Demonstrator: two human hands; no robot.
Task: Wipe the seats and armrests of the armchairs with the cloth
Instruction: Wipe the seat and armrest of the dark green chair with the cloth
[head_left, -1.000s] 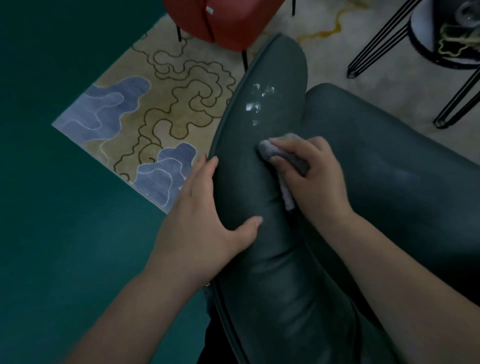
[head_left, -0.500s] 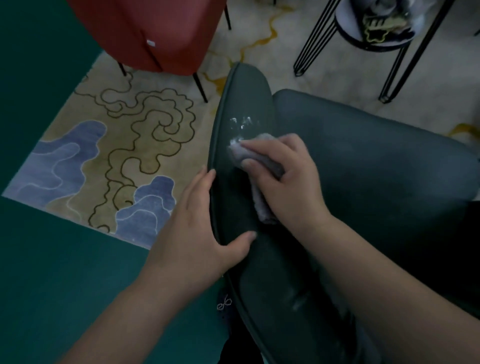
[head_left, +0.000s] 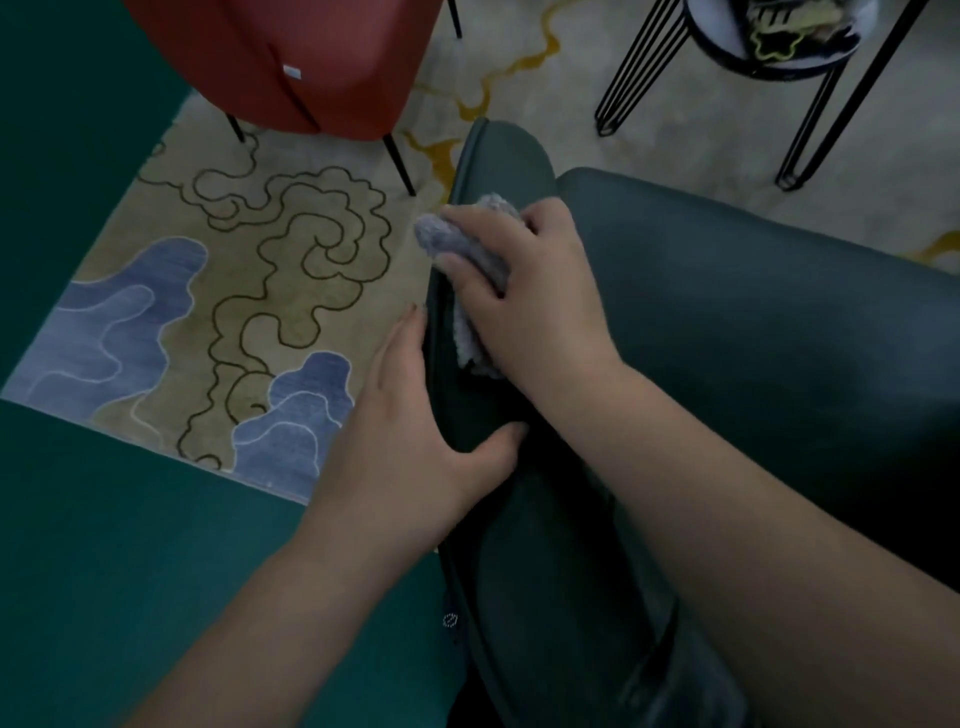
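A dark green armchair fills the lower right; its left armrest (head_left: 501, 156) runs up the middle and its seat (head_left: 753, 322) lies to the right. My right hand (head_left: 535, 296) presses a fluffy grey cloth (head_left: 467, 244) onto the far part of the armrest, the cloth bunched under my fingers and hanging over the armrest's left edge. My left hand (head_left: 415, 447) grips the armrest nearer to me, fingers on its outer side and thumb on top.
A red armchair (head_left: 291, 62) on thin black legs stands at the top left on a beige and blue patterned rug (head_left: 218, 291). A round black wire-legged side table (head_left: 779, 57) is at the top right. Green floor (head_left: 104, 571) lies to the left.
My right hand has slid the cloth forward along the armrest toward its far end, over the white smears, which no longer show. My left hand kept its grip.
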